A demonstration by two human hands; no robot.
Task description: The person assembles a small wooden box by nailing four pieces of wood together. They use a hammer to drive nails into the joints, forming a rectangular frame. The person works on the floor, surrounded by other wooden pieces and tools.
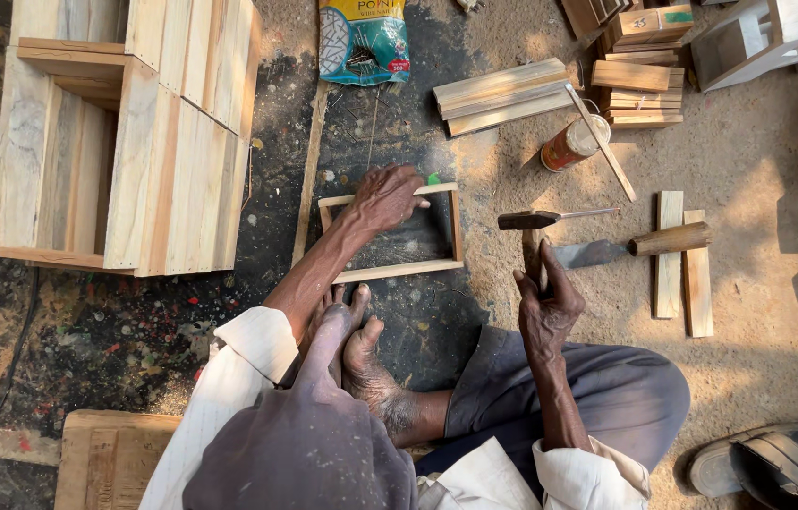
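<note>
Wooden crate (120, 142) cut by top edge; sandal (777, 463) cut at right; left hand (385, 198) hides part of frame (397, 271); right-hand (548, 307) grip unclear.

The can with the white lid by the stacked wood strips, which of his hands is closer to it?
Right. The right hand, gripping the hammer, sits below the can. The left hand rests on the wooden frame, farther off to its left.

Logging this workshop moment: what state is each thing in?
Left hand: pressing on the frame's top edge.
Right hand: gripping the hammer handle.
Hammer: raised, head level.
Frame: flat on the floor, assembled.
Chisel: lying unused.
Can: tipped on its side.
Crate: on its side, empty.
</note>
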